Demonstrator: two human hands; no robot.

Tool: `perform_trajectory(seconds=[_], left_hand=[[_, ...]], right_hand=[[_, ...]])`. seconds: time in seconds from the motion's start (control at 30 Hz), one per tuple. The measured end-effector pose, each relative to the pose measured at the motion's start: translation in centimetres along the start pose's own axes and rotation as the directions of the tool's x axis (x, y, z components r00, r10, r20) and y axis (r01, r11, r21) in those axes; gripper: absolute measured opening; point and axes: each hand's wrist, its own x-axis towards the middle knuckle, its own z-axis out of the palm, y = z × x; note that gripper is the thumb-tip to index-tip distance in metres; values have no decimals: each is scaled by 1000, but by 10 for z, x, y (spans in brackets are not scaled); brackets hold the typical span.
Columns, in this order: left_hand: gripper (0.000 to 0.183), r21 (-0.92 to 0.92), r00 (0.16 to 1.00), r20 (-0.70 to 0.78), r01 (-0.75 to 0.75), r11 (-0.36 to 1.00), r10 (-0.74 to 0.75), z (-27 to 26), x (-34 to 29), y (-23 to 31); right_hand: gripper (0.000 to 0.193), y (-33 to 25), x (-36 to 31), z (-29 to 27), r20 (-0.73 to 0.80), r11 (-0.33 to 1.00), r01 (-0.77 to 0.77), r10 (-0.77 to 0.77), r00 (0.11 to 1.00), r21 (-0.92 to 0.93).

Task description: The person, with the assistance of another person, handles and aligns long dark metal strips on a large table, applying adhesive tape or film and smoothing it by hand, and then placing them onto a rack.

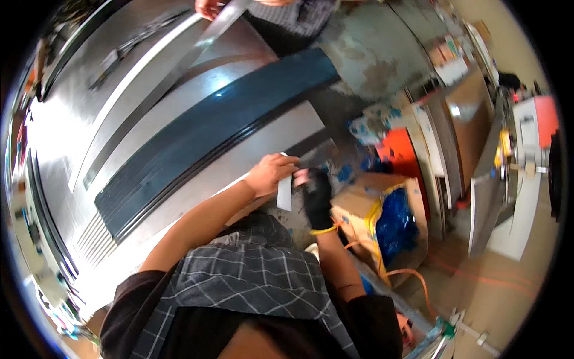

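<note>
My left hand (272,174) is bare and closed, its fingers pinching a flat white strip (284,192) that hangs down at the near edge of the metal-topped table. Close beside it, my right hand (315,194) wears a black glove with bare fingertips. Its fingers are curled together near the strip's upper end, slightly blurred; what they grip is hidden. Beyond my hands lies a pale metal sheet (287,128). Behind that sheet, a long dark blue-grey panel (209,131) with grooved edges runs diagonally across the table (66,128).
Across the table, another person's hand (207,8) holds a long shiny metal strip (197,51). On my right stands an open cardboard box (353,206) with blue plastic (396,227) inside. An orange cable (418,278) crosses the floor. Flat boards (472,125) lean farther right.
</note>
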Motion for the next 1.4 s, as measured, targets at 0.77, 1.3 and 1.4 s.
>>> perform_trajectory(seconds=[0.77, 1.3, 1.4], left_hand=[[57, -613, -605, -726, 354, -707, 326, -195, -1133, 529], [41, -864, 388, 112, 492, 103, -915, -44, -621, 187], [42, -847, 547, 83, 480, 231, -833, -76, -581, 195]], right_hand=[[47, -198, -33, 206, 516, 750, 636, -478, 711, -183], [15, -278, -179, 289, 399, 578, 814, -732, 553, -68], [16, -312, -148, 268, 296, 571, 812, -760, 578, -119]])
